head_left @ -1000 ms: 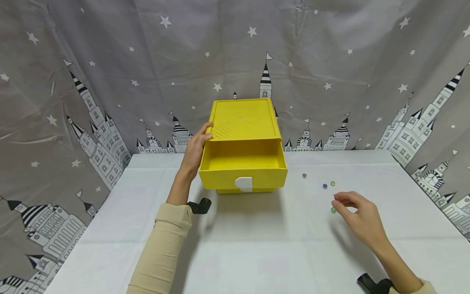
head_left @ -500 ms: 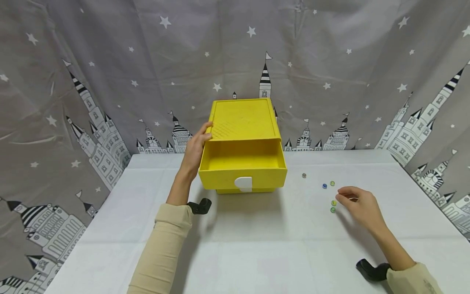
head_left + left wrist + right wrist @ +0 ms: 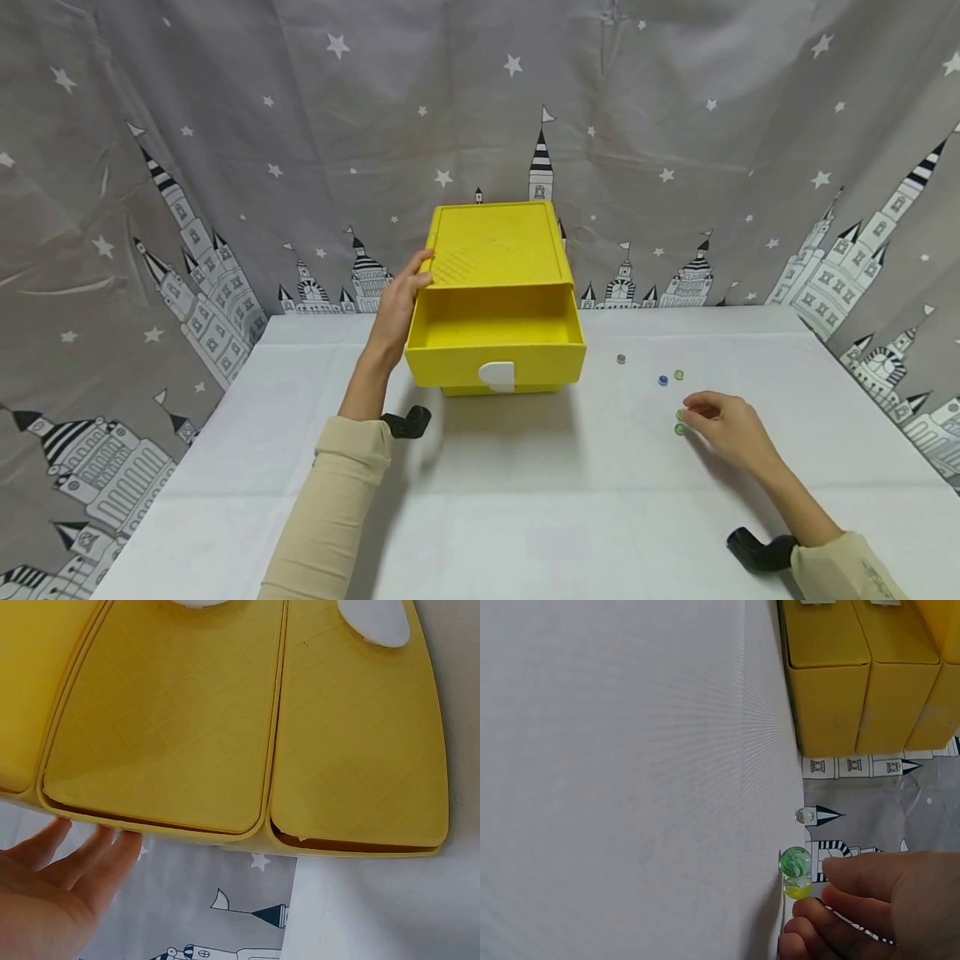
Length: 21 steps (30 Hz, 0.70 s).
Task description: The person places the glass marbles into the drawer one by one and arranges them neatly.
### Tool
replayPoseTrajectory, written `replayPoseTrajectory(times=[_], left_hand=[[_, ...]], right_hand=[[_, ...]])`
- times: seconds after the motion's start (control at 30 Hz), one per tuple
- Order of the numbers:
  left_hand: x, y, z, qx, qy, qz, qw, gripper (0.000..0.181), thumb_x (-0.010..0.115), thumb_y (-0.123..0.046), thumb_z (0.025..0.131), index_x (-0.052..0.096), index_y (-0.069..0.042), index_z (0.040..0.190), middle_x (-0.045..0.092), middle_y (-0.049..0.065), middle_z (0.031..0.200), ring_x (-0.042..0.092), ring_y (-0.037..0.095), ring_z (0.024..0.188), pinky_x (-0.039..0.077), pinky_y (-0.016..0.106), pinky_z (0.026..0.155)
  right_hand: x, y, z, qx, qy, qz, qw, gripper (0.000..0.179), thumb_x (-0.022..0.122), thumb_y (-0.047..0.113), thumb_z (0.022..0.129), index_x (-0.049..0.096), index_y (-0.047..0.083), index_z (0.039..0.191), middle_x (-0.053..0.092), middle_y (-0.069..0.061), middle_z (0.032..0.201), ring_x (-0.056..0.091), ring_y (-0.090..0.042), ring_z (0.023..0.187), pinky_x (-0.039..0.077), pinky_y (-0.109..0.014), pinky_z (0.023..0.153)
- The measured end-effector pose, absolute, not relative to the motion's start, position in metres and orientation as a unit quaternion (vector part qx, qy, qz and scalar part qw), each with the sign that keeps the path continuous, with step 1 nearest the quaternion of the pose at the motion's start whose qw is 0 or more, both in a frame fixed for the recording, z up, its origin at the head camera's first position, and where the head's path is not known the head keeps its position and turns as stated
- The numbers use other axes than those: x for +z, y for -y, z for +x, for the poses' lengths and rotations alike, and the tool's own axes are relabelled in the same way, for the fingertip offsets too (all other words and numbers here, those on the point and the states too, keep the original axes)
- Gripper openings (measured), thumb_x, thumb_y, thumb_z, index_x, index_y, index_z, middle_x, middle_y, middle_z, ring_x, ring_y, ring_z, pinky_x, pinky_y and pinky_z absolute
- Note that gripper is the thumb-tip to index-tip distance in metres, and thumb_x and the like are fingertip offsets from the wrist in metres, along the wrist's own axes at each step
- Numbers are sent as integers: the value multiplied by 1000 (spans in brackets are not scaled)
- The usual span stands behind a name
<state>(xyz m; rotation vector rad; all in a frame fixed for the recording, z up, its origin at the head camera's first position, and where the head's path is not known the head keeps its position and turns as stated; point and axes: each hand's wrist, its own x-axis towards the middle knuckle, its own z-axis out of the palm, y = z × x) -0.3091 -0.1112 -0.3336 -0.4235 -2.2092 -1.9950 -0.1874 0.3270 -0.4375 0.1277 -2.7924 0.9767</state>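
Nearest, on the white cloth [image 3: 540, 525], the right hand [image 3: 731, 429] reaches in low, its thumb and forefinger around a yellow-green marble [image 3: 798, 890]; I cannot tell whether they pinch it or only flank it. The green marble [image 3: 795, 861] is just beside that one, on the near side, so the step in hand, apparently picking up the yellow-green one, calls for a light squeeze from the sides with the very tips, then a straight lift; a sideways sweep could set the neighbour rolling, and smooth glass may well slip from a hard, off-centre pinch. The other fingers are best kept tucked away. A little farther off are a blue marble [image 3: 663, 380] and a pale yellow-green one [image 3: 678, 375] near each other, with a greyish marble [image 3: 621, 359] apart to their left. Beyond, the left hand [image 3: 393, 312] rests unclenched against the left side of the yellow drawer unit [image 3: 498, 242], whose top drawer [image 3: 442, 367] is pulled out; gentle, even pressure there should be enough to steady it. Behind everything hangs the grey castle-print curtain [image 3: 450, 92].
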Motion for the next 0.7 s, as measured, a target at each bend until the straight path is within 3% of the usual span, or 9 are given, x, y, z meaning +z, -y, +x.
replayPoseTrajectory(times=[0.2, 0.7], left_hand=[[-335, 111, -309, -660, 736, -136, 66, 51, 40, -29, 100, 45, -20, 150, 36, 3, 155, 38, 19, 134, 29, 41, 111], [-336, 113, -312, -661, 734, -141, 66, 50, 40, -30, 101, 44, -21, 150, 35, 2, 156, 37, 18, 135, 28, 40, 111]], right_hand=[[-442, -329, -191, 324, 942, 42, 77, 26, 67, 12, 92, 68, -10, 106, 71, -18, 95, 65, -35, 88, 50, -45, 74], [-444, -328, -202, 291, 953, 51, 61, 20, 72, 7, 85, 71, -8, 98, 66, -8, 85, 59, -24, 80, 47, -41, 71]])
